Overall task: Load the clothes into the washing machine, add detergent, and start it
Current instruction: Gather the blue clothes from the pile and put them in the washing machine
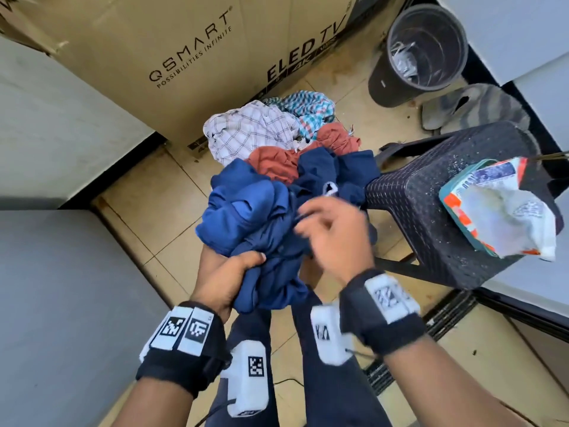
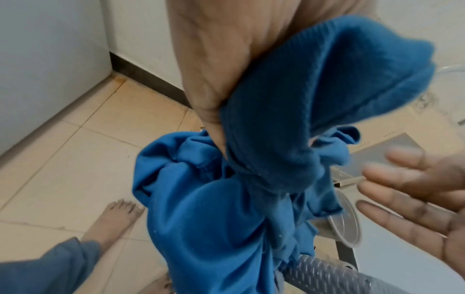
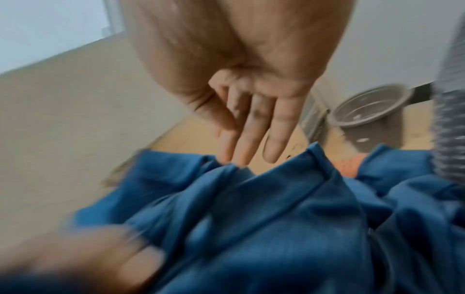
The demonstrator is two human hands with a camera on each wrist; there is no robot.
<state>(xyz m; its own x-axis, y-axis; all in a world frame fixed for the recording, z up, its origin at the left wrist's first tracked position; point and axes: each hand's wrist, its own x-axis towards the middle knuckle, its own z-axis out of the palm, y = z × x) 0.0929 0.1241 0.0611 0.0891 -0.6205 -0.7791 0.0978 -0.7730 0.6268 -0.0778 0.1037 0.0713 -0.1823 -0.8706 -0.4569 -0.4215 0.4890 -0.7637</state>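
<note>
Two hands at blue clothes [image 1: 261, 217], left hand [image 1: 228, 278] fingers gripping, right hand [image 1: 335, 232] above

Black wrist straps on both my arms, each w/ white blocks carrying black-and-white square marker codes. White camera pods hang under each wrist (thin black cord off the pods). Arms bare above straps. Dark navy trousers [image 1: 332, 380], bare feet [image 2: 118, 214] (toes visible, left-wrist view).
</note>
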